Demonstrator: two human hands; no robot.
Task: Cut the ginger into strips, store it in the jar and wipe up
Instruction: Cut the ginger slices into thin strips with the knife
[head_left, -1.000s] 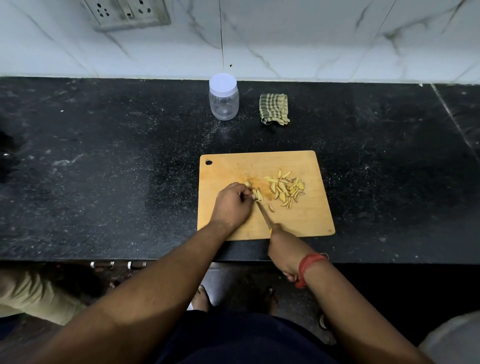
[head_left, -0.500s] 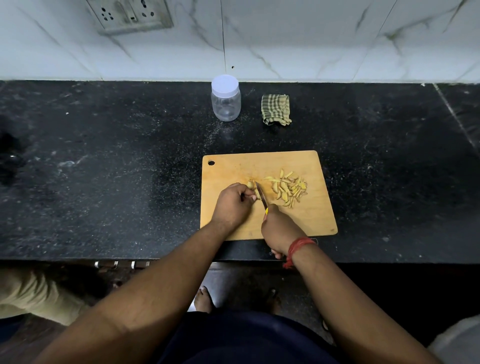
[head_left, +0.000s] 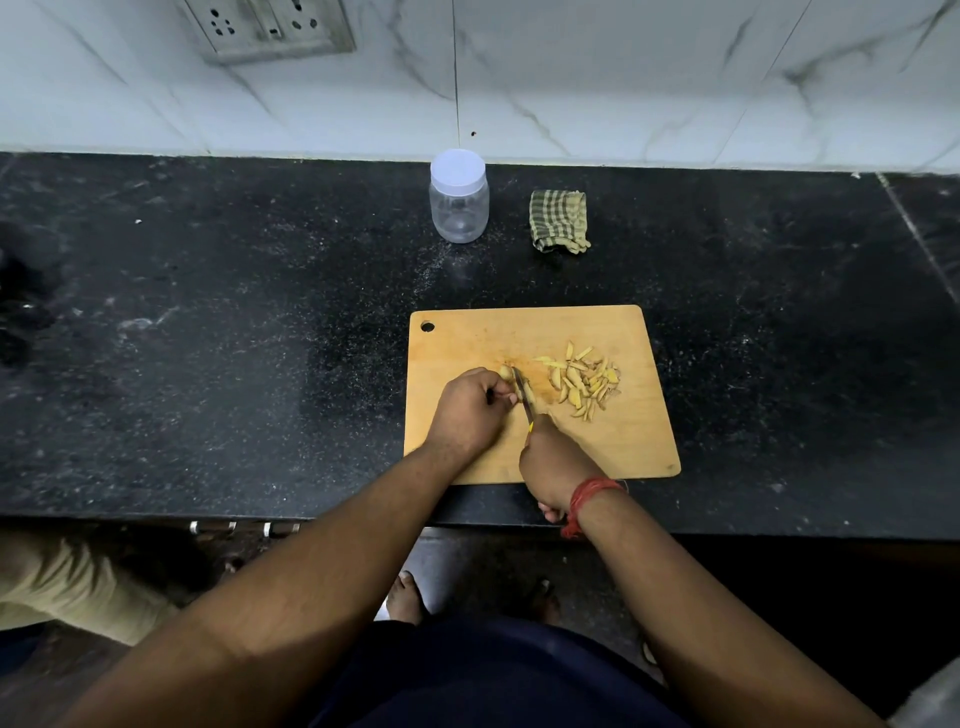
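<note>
Last ginger piece (head_left: 511, 378) is pinched on the cutting board (head_left: 639, 441) by left hand (head_left: 470, 410); knife (head_left: 523, 396) is gripped by right hand (head_left: 553, 462), blade on it. Fingertips should be kept tucked back, cuts thin; cut strips (head_left: 584, 382) lie just right

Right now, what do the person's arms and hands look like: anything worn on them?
Both forearms are bare, no sleeves or gloves in view. The right hand has a red thread band wound round its wrist, a loose end hanging down. The left hand shows no ring, watch or band.
</note>
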